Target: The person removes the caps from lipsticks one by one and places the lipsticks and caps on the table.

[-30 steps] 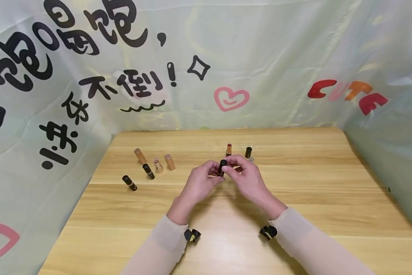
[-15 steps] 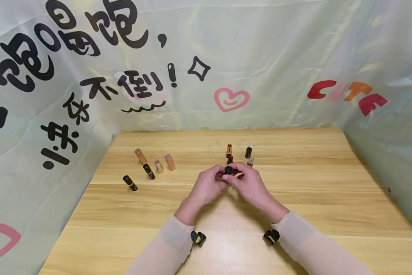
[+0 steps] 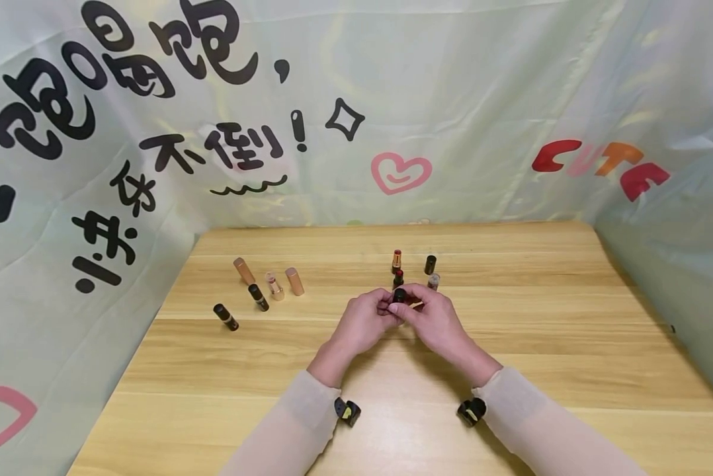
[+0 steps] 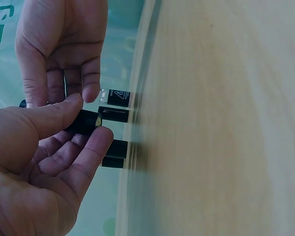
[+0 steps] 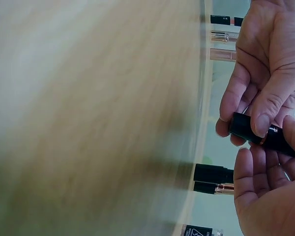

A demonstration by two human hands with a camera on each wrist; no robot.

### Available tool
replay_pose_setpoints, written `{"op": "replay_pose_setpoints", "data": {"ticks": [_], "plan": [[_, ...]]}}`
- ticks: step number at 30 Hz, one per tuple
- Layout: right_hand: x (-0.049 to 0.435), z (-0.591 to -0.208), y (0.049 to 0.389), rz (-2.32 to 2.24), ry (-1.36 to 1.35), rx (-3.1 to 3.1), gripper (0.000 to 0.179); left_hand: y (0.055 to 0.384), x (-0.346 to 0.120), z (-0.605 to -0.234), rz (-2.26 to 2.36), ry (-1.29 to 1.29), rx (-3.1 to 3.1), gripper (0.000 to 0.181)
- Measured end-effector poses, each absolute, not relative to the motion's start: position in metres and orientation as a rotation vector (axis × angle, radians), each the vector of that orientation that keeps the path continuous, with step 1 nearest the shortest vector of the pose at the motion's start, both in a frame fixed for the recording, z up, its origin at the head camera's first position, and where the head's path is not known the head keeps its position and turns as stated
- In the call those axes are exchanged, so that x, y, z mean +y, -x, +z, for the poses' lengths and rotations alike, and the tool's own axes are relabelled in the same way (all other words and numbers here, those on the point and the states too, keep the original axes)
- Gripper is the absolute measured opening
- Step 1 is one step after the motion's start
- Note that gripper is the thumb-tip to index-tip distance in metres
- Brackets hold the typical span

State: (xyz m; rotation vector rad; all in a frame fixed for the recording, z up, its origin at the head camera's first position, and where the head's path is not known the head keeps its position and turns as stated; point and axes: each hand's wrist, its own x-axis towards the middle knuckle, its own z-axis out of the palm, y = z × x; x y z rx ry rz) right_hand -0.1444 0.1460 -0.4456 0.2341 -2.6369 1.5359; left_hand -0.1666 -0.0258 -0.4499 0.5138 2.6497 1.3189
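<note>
Held between both hands is a black lipstick tube (image 3: 399,295) with a thin gold band, seen along its side in the right wrist view (image 5: 246,129). My left hand (image 3: 362,322) grips its base end, thumb on one side and fingers on the other. The right hand (image 3: 434,317) pinches the upper end between thumb and fingers. Just beyond the hands stand an uncapped dark red lipstick (image 3: 398,277) and a gold-collared red lipstick (image 3: 397,261). Right of these are a black cap-like tube (image 3: 430,264) and a clear-topped piece (image 3: 433,281), its lower part hidden by the right hand.
On the left of the wooden table (image 3: 213,390) stand two copper tubes (image 3: 294,281), a clear-capped pink lipstick (image 3: 274,286) and two black lipstick tubes (image 3: 258,297). A printed cloth (image 3: 481,99) encloses the table at the back and both sides.
Both hands have shifted slightly right and nearer the body with the lipstick tube, which now shows mostly its top. The dark red lipstick behind them has come into view.
</note>
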Motion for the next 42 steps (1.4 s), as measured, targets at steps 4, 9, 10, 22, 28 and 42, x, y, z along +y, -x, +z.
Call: {"op": "replay_pose_setpoints", "data": {"ticks": [4, 9, 10, 22, 28, 42], "plan": [[0.147, -0.446, 0.146, 1.521, -0.204, -2.650, 0.022, 0.167, -0.026, -0.449, 1.289, -0.525, 2.672, 0.022], [0.148, -0.446, 0.146, 1.501, -0.189, -2.665, 0.023, 0.168, -0.027, -0.449, 1.257, -0.552, 2.683, 0.022], [0.148, -0.446, 0.146, 1.503, -0.190, -2.666, 0.023, 0.168, -0.027, -0.449, 1.252, -0.556, 2.684, 0.022], [0.149, -0.445, 0.145, 1.508, -0.189, -2.671, 0.021, 0.169, -0.026, -0.448, 1.278, -0.533, 2.649, 0.026], [0.150, -0.444, 0.145, 1.492, -0.197, -2.667, 0.020, 0.169, -0.027, -0.448, 1.280, -0.548, 2.641, 0.026], [0.149, -0.438, 0.145, 1.554, -0.142, -2.624, 0.016, 0.168, -0.031, -0.439, 1.297, -0.603, 2.604, 0.026]]}}
